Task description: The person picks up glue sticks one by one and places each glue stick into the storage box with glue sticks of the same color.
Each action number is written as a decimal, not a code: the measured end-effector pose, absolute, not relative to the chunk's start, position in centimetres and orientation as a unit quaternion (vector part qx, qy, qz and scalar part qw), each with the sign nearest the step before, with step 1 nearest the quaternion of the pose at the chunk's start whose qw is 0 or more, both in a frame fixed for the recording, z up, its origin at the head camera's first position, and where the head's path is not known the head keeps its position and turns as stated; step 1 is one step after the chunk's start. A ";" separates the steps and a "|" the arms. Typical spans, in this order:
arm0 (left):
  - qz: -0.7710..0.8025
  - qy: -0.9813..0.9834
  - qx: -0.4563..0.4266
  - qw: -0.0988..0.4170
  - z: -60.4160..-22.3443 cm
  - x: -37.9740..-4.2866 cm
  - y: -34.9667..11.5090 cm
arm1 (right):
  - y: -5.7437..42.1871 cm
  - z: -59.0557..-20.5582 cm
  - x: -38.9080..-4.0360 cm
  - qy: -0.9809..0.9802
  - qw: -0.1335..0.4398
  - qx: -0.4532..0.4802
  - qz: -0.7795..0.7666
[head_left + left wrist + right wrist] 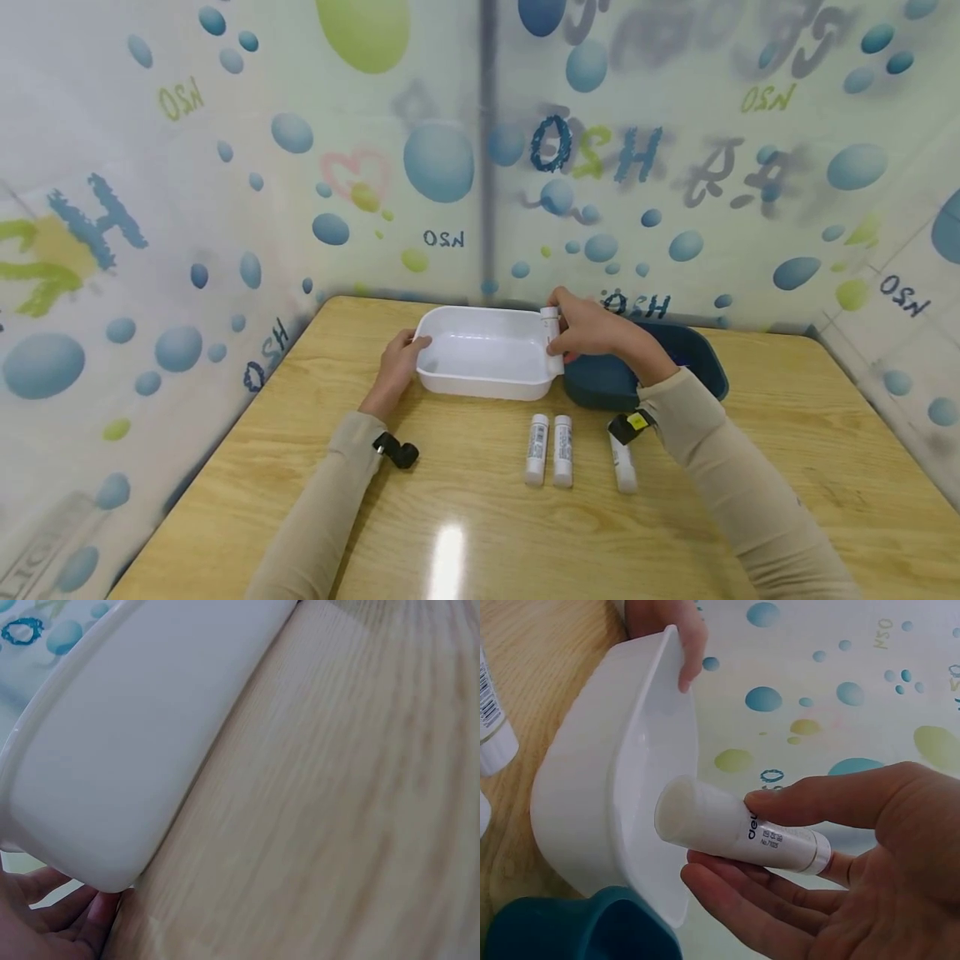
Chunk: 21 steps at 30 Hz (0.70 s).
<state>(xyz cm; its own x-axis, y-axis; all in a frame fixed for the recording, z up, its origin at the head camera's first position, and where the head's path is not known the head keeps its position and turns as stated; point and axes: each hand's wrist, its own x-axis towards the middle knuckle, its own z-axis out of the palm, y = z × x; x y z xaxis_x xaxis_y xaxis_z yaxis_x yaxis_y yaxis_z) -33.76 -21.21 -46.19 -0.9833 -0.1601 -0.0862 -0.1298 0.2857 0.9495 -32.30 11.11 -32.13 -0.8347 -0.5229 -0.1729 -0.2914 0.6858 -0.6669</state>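
Observation:
My left hand grips the left end of a white plastic tray, its thumb over the rim and its fingers along the outside wall. Between the thumb and fingers of my right hand is a white glue stick with dark print on its side. In the head view that glue stick overlaps the tray's right rim. On the table in front of the tray lie two more glue sticks side by side, a left one and a right one. A third glue stick lies further right, partly hidden by the wrist camera.
A dark blue tray stands against the white tray's right end, partly covered by my right forearm. Both trays sit near the back edge of the wooden table. A wall sheet printed with bubbles rises behind it.

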 end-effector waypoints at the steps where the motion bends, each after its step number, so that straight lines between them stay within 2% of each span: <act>1: -0.590 -0.802 0.089 0.014 -46.2 -33.7 -21.2 | 11.1 -32.3 -32.4 0.899 0.181 -0.224 -0.329; 21: -0.592 -0.800 0.094 0.009 -46.0 -33.6 -21.0 | 11.0 -34.3 -34.2 0.891 0.191 -0.192 -0.364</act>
